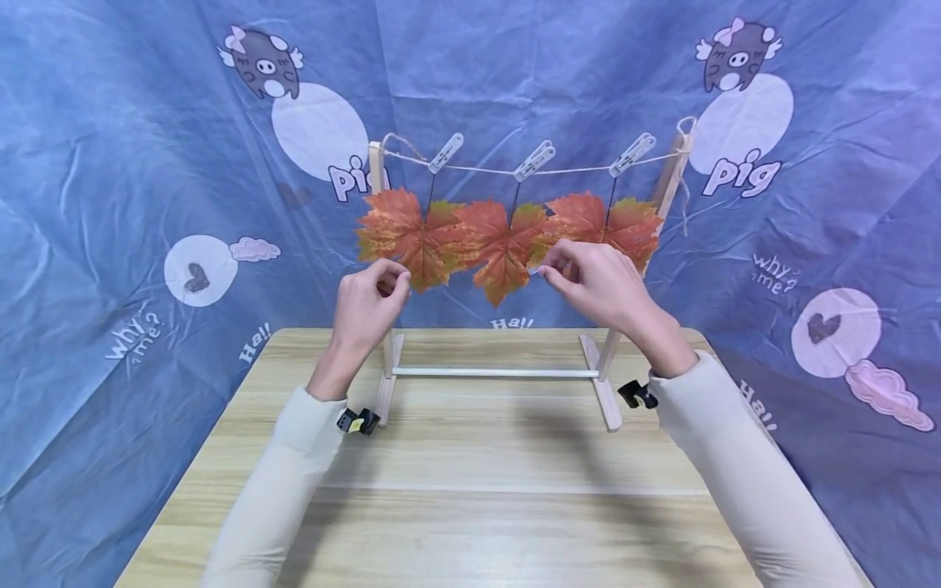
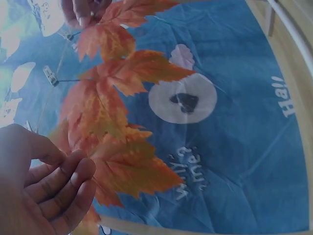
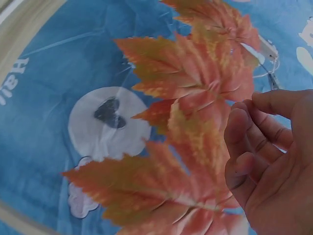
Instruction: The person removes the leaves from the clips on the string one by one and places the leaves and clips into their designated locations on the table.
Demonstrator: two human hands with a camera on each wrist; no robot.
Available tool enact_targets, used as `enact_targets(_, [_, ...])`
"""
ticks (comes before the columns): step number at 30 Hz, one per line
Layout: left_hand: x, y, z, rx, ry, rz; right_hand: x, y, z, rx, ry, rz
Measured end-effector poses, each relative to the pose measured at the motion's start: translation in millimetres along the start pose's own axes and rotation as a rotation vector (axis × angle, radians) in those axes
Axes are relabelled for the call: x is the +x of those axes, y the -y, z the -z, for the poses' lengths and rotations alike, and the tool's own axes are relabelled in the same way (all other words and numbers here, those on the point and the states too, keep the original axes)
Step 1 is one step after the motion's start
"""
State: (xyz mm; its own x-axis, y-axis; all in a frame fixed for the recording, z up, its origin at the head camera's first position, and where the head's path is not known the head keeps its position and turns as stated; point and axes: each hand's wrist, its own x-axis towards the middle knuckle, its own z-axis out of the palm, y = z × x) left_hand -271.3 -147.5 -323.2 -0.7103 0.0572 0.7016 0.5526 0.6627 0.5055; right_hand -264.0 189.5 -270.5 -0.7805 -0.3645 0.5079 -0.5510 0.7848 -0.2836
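Observation:
Three orange-red artificial maple leaves hang by dark stems from pale clothespins on a thin cord [image 1: 485,170]: a left leaf [image 1: 422,237], a middle leaf [image 1: 500,245] and a right leaf [image 1: 577,219]. Their edges overlap. My left hand [image 1: 365,306] is raised beside the left leaf's lower edge, fingers loosely curled and thumb near the index finger. In front of the right leaf is my right hand [image 1: 606,282], its thumb and index tips close together and covering part of that leaf. Nothing shows between the fingers of either hand in the right wrist view [image 3: 274,147] or left wrist view.
A wooden stand holds the cord between its left post [image 1: 377,167] and right post [image 1: 672,175]. A white crossbar [image 1: 492,372] joins its feet on the wood-grain table [image 1: 470,523]. Blue printed cloth [image 1: 147,98] hangs behind and at both sides.

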Motion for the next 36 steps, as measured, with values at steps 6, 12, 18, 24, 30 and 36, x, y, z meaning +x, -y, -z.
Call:
enact_targets(6, [8.4, -7.8, -2.6, -0.046, -0.046, -0.020, 16.8, 11.8, 1.0, 0.047, -0.012, 0.029])
enact_targets(12, [14.4, -14.9, -3.1, -0.094, -0.073, 0.008, 31.2, 22.3, 2.9, 0.082, -0.008, 0.051])
enact_targets(18, [22.9, -22.9, -3.3, -0.144, -0.092, 0.029, 43.7, 31.7, 5.5, 0.143, 0.004, 0.040])
enact_targets(24, [30.4, -29.2, -2.3, -0.172, -0.111, 0.045, 55.8, 40.3, 5.9, 0.228, 0.028, 0.044])
enact_targets(30, [39.2, -33.9, -2.1, -0.189, -0.126, 0.065, 68.5, 47.2, 5.6, 0.282, 0.039, 0.025])
enact_targets(36, [50.4, -41.9, -0.4, -0.208, -0.134, 0.096, 84.4, 54.4, 9.9, 0.293, 0.023, -0.005])
